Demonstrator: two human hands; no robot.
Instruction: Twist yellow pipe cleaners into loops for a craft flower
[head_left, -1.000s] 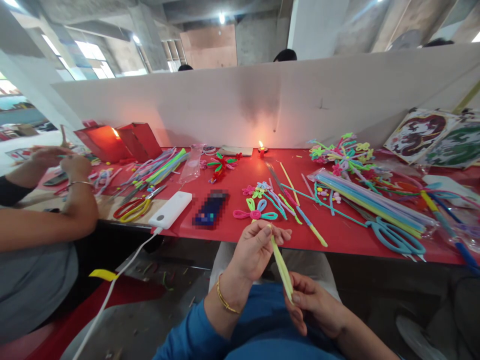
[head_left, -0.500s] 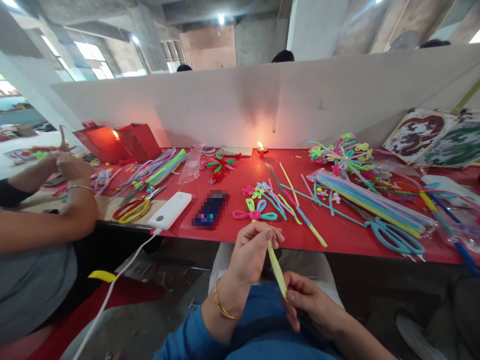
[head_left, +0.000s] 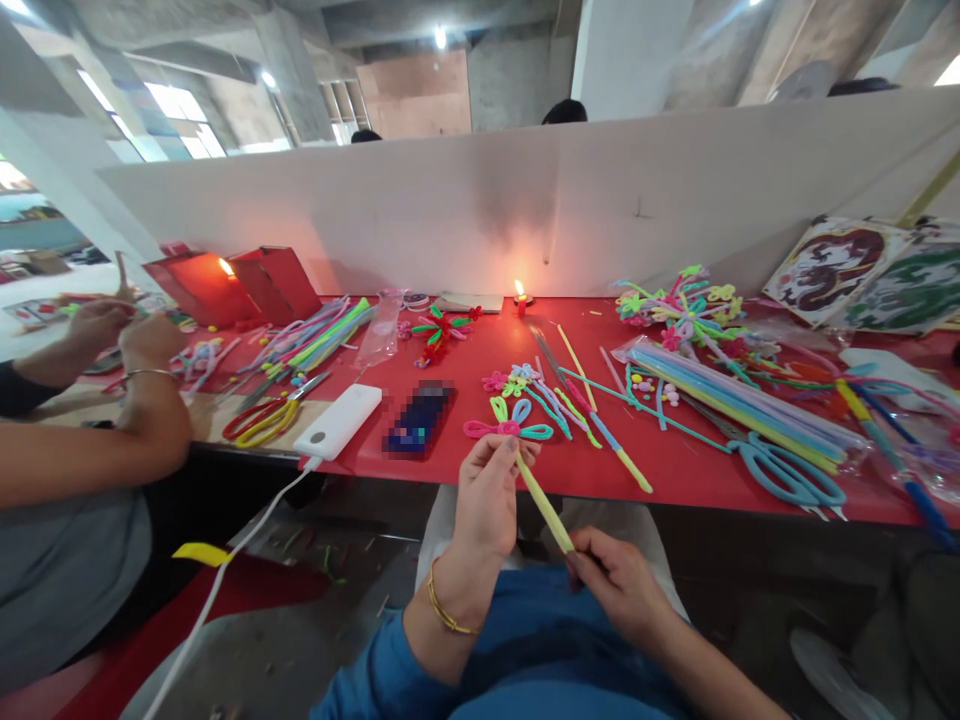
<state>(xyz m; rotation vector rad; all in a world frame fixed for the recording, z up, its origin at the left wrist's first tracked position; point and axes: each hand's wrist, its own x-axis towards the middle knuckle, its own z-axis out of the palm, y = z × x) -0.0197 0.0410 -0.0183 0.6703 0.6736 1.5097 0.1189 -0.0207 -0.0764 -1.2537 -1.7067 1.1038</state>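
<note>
A pale yellow pipe cleaner (head_left: pixel 545 505) stretches between my two hands, just off the table's front edge. My left hand (head_left: pixel 487 500), with a gold bangle at the wrist, pinches its upper end. The lower end is gripped between the thumb and fingers of my right hand (head_left: pixel 619 575). Right beyond my left fingertips is a looped pipe-cleaner flower (head_left: pixel 517 425) in pink, green, blue and teal; whether it joins the yellow piece is hidden by the fingers. Behind it lie small pipe-cleaner flowers (head_left: pixel 517 380) with twisted stems.
A lit candle (head_left: pixel 520 298) burns by the white partition (head_left: pixel 375 215). Blue-handled scissors (head_left: pixel 787 475) and bagged pipe cleaners (head_left: pixel 742 400) lie right. A phone (head_left: pixel 420 418) and white power bank (head_left: pixel 339 420) sit left. A co-worker's hands (head_left: pixel 142 335) work at far left.
Both hands have shifted a little left, and the right has risen slightly. The yellow pipe cleaner slants more and looks straighter between them. At far left, the co-worker's hands have moved apart.
</note>
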